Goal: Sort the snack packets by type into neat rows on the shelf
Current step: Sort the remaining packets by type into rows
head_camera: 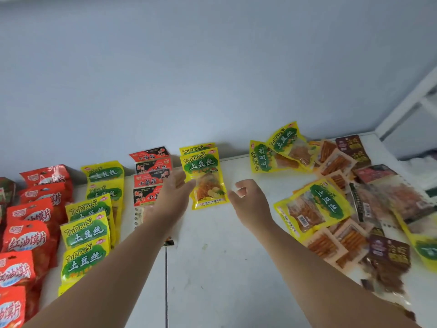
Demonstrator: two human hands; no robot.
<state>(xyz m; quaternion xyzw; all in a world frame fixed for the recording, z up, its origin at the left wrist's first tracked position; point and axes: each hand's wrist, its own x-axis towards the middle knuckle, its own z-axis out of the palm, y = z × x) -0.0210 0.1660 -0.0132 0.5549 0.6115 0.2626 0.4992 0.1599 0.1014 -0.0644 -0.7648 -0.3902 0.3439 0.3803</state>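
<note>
A glossy yellow packet (205,178) with a green label and a clear window showing orange shreds lies flat at frame centre on the white shelf (236,256), overlapping a matching one behind it against the blue-grey wall. Left of centre runs a column of red-and-black packets (151,176), then a yellow row (92,223), then crinkly red bags (28,233) at the far left. A loose heap of yellow, brown and clear packets (343,209) fills the right. The left hand (171,200) reaches in, fingertips seemingly touching the centre packet's left edge, though blur hides the contact. The right hand (248,202) hovers beside its lower right corner, fingers curled apart, its grip holding nothing.
</note>
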